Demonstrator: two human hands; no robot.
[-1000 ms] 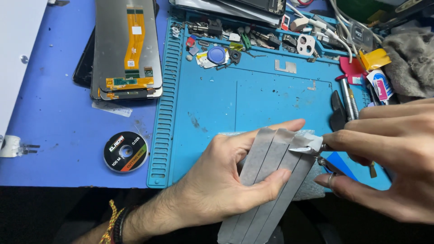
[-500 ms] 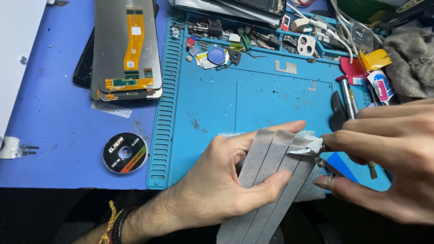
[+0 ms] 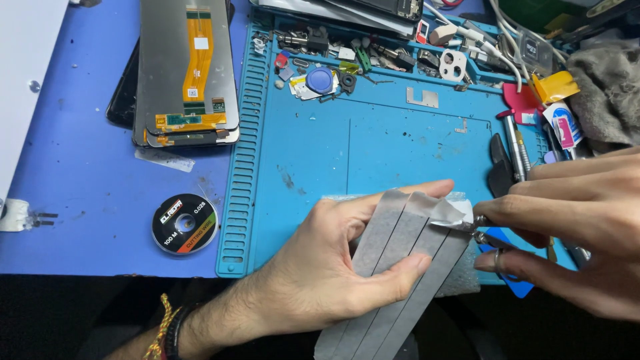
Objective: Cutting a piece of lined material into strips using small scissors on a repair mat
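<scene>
1. Head view: the left hand is curled around a sheet of grey adhesive strips, thumb pressed on the near edge, fingers closed behind it. The sheet lies tilted over the near edge of the blue repair mat.
2. Head view: the right hand pinches metal tweezers between thumb and forefinger, fingers drawn together. The tweezer tips meet the lifted, shiny corner of one strip at the sheet's far right end.
3. Head view: far left, phone screen panels lie stacked; a black wire spool sits near left of the mat. Small parts fill the mat's far trays.
</scene>
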